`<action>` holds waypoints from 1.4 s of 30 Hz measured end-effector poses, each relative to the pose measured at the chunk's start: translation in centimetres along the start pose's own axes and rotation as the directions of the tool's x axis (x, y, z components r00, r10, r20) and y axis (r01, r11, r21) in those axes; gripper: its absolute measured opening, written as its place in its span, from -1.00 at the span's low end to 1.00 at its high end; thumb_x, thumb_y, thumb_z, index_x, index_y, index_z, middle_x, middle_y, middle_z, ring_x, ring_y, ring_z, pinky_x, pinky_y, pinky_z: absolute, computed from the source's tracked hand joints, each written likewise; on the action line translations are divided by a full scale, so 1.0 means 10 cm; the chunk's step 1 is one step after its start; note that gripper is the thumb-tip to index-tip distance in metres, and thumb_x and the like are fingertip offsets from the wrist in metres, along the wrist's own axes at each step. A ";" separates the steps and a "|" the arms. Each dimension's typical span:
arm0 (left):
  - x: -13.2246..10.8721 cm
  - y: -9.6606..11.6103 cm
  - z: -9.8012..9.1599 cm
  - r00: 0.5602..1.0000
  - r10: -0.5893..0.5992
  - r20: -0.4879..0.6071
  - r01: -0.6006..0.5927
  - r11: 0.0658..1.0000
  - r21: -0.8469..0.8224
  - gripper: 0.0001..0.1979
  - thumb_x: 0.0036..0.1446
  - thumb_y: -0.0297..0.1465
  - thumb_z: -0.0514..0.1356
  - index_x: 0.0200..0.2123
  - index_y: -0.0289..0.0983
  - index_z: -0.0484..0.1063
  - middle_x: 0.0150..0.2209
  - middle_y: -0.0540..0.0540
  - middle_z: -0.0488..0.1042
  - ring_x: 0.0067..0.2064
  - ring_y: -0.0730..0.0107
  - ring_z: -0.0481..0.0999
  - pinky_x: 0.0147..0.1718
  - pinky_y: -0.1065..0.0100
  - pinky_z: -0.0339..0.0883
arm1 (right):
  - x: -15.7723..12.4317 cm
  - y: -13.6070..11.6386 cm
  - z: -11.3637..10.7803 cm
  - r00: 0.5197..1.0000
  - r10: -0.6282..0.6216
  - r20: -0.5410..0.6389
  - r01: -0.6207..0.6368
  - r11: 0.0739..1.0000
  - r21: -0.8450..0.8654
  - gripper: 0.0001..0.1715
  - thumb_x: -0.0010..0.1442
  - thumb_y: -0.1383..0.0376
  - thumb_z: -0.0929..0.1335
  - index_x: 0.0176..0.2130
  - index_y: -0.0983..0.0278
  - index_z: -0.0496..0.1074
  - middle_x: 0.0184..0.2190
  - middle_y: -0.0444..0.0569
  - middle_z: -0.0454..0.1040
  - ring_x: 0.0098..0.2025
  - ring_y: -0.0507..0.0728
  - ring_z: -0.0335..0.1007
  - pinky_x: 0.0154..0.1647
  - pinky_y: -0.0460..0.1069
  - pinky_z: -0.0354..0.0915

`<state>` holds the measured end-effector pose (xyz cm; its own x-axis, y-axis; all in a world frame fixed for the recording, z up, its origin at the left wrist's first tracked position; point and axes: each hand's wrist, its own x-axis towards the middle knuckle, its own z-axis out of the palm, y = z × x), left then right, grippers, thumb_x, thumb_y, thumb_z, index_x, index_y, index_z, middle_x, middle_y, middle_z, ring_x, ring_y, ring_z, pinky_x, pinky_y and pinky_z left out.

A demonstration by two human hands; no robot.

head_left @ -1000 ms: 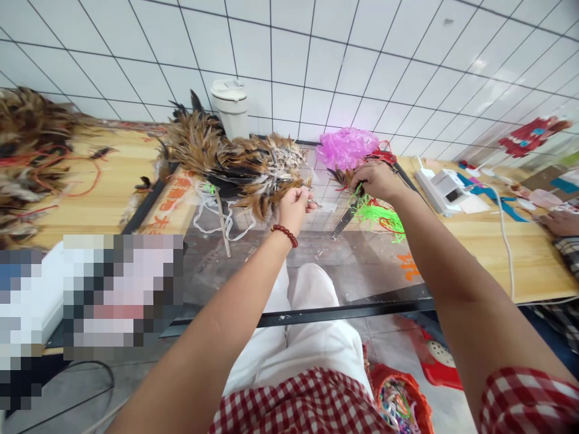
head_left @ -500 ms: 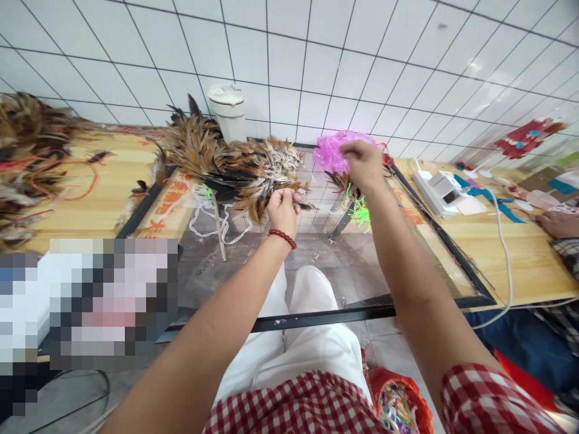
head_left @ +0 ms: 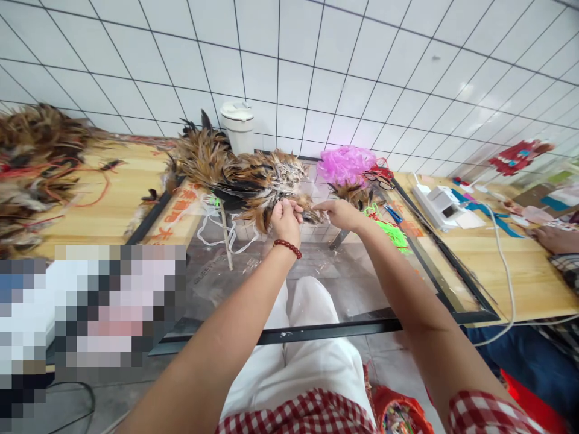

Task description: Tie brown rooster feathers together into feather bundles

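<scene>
My left hand (head_left: 284,218) is closed in a pinch on a few brown feathers at the near edge of a big pile of brown and black feathers (head_left: 235,172). A red bead bracelet sits on that wrist. My right hand (head_left: 340,212) reaches in beside it with fingers together, pinching at the same feather tuft. Both hands hover over a glass table top (head_left: 316,283) in a black frame. Just right of my right hand lie a small feather bundle (head_left: 355,193) and green string (head_left: 391,232).
A pink plastic bag (head_left: 346,163) and a white lidded cup (head_left: 238,125) stand at the back. More feathers (head_left: 34,157) lie far left on wood. A white device (head_left: 441,205) with a cable sits right, where another person's hand (head_left: 554,239) rests.
My right hand came down from the pink bag and moved left to meet my left hand at the feather tuft. The left hand stayed almost still.
</scene>
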<state>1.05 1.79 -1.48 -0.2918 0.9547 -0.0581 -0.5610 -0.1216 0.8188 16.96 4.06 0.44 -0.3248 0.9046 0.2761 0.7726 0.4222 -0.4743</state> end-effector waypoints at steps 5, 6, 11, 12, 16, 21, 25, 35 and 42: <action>-0.01 0.00 0.00 1.000 -0.003 0.006 0.003 1.000 0.014 -0.70 0.21 -0.21 0.07 -0.48 -0.28 0.25 -0.64 0.10 0.33 -0.72 0.67 0.19 -0.70 0.53 0.01 | -0.25 -0.04 -0.14 0.993 0.025 -0.113 -0.041 0.989 -0.143 -0.74 0.09 0.37 0.31 -0.24 0.25 0.56 -0.29 0.00 0.56 -0.28 0.12 0.45 -0.18 0.00 0.33; -0.01 0.00 0.00 1.000 -0.005 0.004 0.005 1.000 0.019 -0.70 0.21 -0.21 0.07 -0.48 -0.28 0.25 -0.64 0.10 0.33 -0.72 0.67 0.19 -0.70 0.53 0.01 | -0.26 -0.05 -0.14 0.993 0.022 -0.116 -0.039 0.988 -0.151 -0.78 0.10 0.32 0.32 -0.29 0.25 0.56 -0.34 -0.02 0.55 -0.31 0.12 0.44 -0.20 -0.01 0.32; -0.03 0.02 0.00 1.000 -0.009 0.013 0.009 1.000 0.026 -0.71 0.21 -0.23 0.08 -0.49 -0.29 0.26 -0.64 0.10 0.33 -0.72 0.67 0.19 -0.71 0.53 0.01 | -0.27 -0.10 -0.01 0.987 0.002 -0.161 -0.058 0.939 -0.339 -0.56 0.13 0.45 0.23 -0.07 0.23 0.51 -0.09 0.06 0.51 -0.10 0.19 0.41 -0.11 0.05 0.28; -0.03 0.02 0.00 1.000 -0.011 0.019 0.010 1.000 0.025 -0.71 0.21 -0.24 0.08 -0.49 -0.29 0.26 -0.65 0.09 0.33 -0.72 0.67 0.19 -0.71 0.53 0.01 | -0.28 -0.12 0.01 0.995 -0.019 -0.096 -0.020 0.920 -0.391 -0.49 0.10 0.49 0.22 -0.01 0.21 0.49 0.00 0.06 0.48 -0.02 0.22 0.38 -0.06 0.08 0.26; -0.03 0.02 -0.01 1.000 -0.016 0.027 0.015 0.999 0.033 -0.70 0.20 -0.22 0.09 -0.49 -0.29 0.27 -0.64 0.09 0.34 -0.71 0.67 0.21 -0.70 0.54 0.02 | -0.29 -0.11 -0.05 0.993 -0.042 0.110 0.088 0.886 -0.456 -0.37 0.04 0.54 0.23 0.05 0.15 0.45 0.04 -0.01 0.47 0.04 0.23 0.34 -0.04 0.08 0.22; -0.01 -0.04 -0.01 0.997 -0.020 0.078 0.016 0.999 0.050 -0.70 0.17 -0.20 0.12 -0.48 -0.29 0.28 -0.63 0.08 0.34 -0.70 0.66 0.21 -0.69 0.54 0.02 | -0.13 0.17 -0.41 0.992 0.002 -0.129 -0.073 0.832 -0.550 -0.48 0.12 0.46 0.23 0.00 0.12 0.50 0.05 0.00 0.45 0.05 0.29 0.27 -0.04 0.14 0.16; 0.00 -0.09 -0.03 0.991 -0.013 0.131 0.003 0.998 0.071 -0.72 0.16 -0.22 0.13 -0.48 -0.29 0.30 -0.60 0.07 0.36 -0.69 0.67 0.23 -0.68 0.54 0.05 | 0.00 0.40 -0.54 0.989 -0.109 0.100 0.147 0.771 -0.620 -0.54 0.13 0.43 0.28 -0.06 0.06 0.53 0.21 -0.06 0.27 0.18 0.32 0.08 0.06 0.24 0.04; -0.01 -0.07 -0.03 0.989 -0.031 0.143 0.020 0.997 0.078 -0.76 0.19 -0.29 0.09 -0.47 -0.30 0.29 -0.60 0.07 0.36 -0.68 0.67 0.23 -0.68 0.55 0.04 | -0.13 0.09 -0.34 0.995 -0.062 -0.080 0.028 0.928 -0.372 -0.63 0.14 0.41 0.27 -0.11 0.20 0.55 -0.05 0.05 0.47 -0.01 0.22 0.32 -0.02 0.11 0.18; -0.02 -0.04 -0.03 0.988 -0.035 0.151 0.018 0.993 0.116 -0.80 0.20 -0.35 0.06 -0.45 -0.31 0.30 -0.58 0.06 0.37 -0.67 0.66 0.25 -0.66 0.55 0.07 | -0.22 -0.05 0.00 0.990 -0.088 0.107 0.132 0.834 -0.536 -0.52 0.18 0.48 0.21 0.01 0.16 0.46 0.11 0.04 0.37 0.08 0.22 0.22 -0.06 0.07 0.12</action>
<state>1.11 1.53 -1.95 -0.1517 0.9884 0.0001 -0.4723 -0.0725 0.8784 17.27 1.86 0.09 -0.4483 0.8648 0.2261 0.8936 0.4398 0.0895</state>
